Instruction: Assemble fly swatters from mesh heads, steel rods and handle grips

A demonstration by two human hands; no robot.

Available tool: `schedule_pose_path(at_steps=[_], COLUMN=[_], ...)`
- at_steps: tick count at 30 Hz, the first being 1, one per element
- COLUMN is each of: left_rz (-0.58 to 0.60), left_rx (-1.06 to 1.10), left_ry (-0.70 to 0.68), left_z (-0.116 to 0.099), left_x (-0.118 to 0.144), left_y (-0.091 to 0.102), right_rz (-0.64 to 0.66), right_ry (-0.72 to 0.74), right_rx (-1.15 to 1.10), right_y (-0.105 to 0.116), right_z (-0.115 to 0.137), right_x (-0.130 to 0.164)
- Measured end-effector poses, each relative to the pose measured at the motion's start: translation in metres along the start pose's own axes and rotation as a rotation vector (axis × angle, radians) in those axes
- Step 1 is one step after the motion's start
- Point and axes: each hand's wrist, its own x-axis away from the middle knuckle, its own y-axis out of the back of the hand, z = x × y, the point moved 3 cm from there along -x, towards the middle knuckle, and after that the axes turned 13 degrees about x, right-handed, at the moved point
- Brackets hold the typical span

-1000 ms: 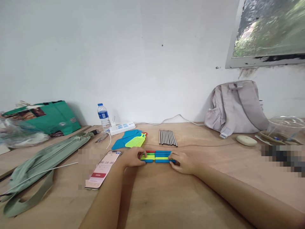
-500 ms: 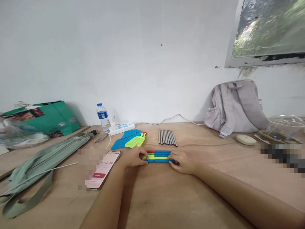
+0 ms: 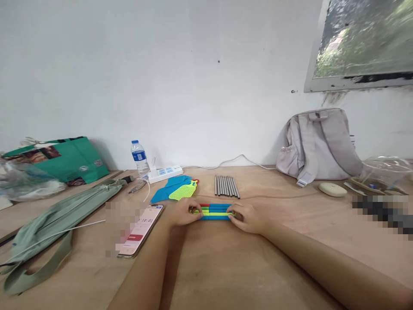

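A row of short coloured tubes (image 3: 217, 214) in blue, yellow-green and red lies side by side on the wooden table in front of me. My left hand (image 3: 187, 212) closes its thumb and fingers on the tubes' left ends, hiding them. At the right ends, my right hand (image 3: 245, 216) grips in the same way, thumb on the near side. Behind the tubes is a neat row of thin grey metal rods (image 3: 227, 186). Folded blue fabric (image 3: 169, 188) with a yellow-green mesh piece (image 3: 183, 190) rests beyond my left hand.
Left of my forearm lies a phone (image 3: 143, 230) showing a timer. A power strip (image 3: 165, 174), a water bottle (image 3: 139, 156) and a green bag (image 3: 79, 161) stand toward the wall. A grey-green strap bag (image 3: 64, 215) lies left; a backpack (image 3: 322, 144) leans right, near a cream case (image 3: 332, 189).
Both thumbs have shifted slightly from the front blue tubes up toward the yellow-green one. The phone's timer has advanced by a second.
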Motion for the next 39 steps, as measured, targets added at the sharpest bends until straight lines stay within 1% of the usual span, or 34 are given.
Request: schedule_pose_path(at_steps=[2,4,6,8,10,12,13,14,15,17,19,24,29,32,39], left_rz=[-0.107,-0.225,-0.367,-0.554,-0.762,-0.952,-1.018,-1.055,-1.062,-1.013,-0.966,-0.963,-0.998,-1.020,-1.051], left_rx=[-0.060,-0.134,-0.184,-0.179,-0.101,0.049,0.157,0.274,0.381,0.551,0.626,0.681,0.778,0.837,0.866], left_ry=[-0.044,-0.066,-0.055,-0.008,0.056,0.127,0.156,0.175,0.185,0.167,0.135,0.142,0.124,0.103,0.111], left_z=[-0.001,-0.001,-0.001,0.000,0.003,0.007,0.010,0.013,0.016,0.021,0.024,0.031,0.041,0.049,0.064], left_x=[-0.001,-0.002,-0.002,-0.001,0.002,0.005,0.007,0.008,0.008,0.007,0.007,0.009,0.009,0.009,0.006], left_y=[0.002,0.004,0.008,0.012,0.016,0.019,0.020,0.020,0.020,0.019,0.018,0.017,0.019,0.020,0.019], right_rz=[-0.042,-0.103,-0.214,-0.346,-0.450,-0.509,-0.532,-0.549,-0.557,-0.556,-0.558,-0.593,-0.578,-0.571,-0.553], right_ry=[-0.079,-0.200,-0.414,-0.642,-0.797,-0.885,-0.926,-0.961,-0.986,-1.013,-1.029,-1.054,-1.047,-1.041,-1.006], right_rx=[-0.046,-0.126,-0.324,-0.556,-0.705,-0.778,-0.826,-0.879,-0.934,-1.040,-1.128,-1.258,-1.323,-1.341,-1.291], right_y=[0.005,0.009,0.011,0.009,0.006,0.003,0.002,0.001,0.001,0.002,0.004,0.005,0.000,-0.002,-0.005], right_z=[-0.007,-0.018,-0.036,-0.056,-0.075,-0.093,-0.101,-0.109,-0.115,-0.124,-0.129,-0.133,-0.133,-0.134,-0.136], right_x=[-0.001,-0.002,-0.001,0.002,0.005,0.009,0.011,0.013,0.015,0.019,0.022,0.024,0.024,0.024,0.024])
